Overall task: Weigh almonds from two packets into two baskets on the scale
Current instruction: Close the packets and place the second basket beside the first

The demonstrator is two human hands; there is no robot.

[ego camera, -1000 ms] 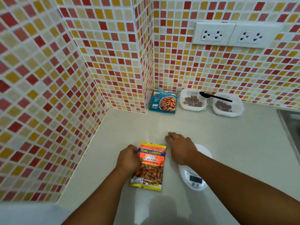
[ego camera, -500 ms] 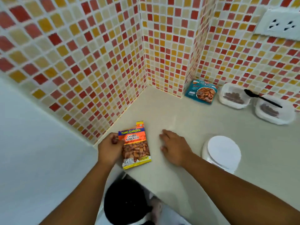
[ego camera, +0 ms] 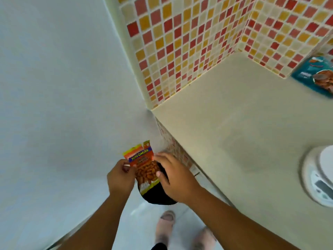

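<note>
An orange and yellow salted almond packet (ego camera: 144, 167) is held off the counter's left end, above a black round bin (ego camera: 156, 193) on the floor. My left hand (ego camera: 120, 175) pinches the packet's left top corner. My right hand (ego camera: 173, 175) grips its right side. The packet's top edge looks partly torn, with a small flap (ego camera: 146, 143) standing up. A teal almond packet (ego camera: 316, 76) leans on the tiled wall at the far right. The white scale (ego camera: 320, 179) sits at the right edge, partly cut off. No baskets are in view.
The beige counter (ego camera: 252, 123) runs along the tiled wall (ego camera: 189, 51); its left end meets a plain white wall (ego camera: 63, 87). My feet in pale slippers (ego camera: 166, 222) stand on the floor below the bin.
The view has swung left and down. Both hands have taken the orange packet off the counter and over the black bin; my right hand, flat on the counter before, now grips the packet.
</note>
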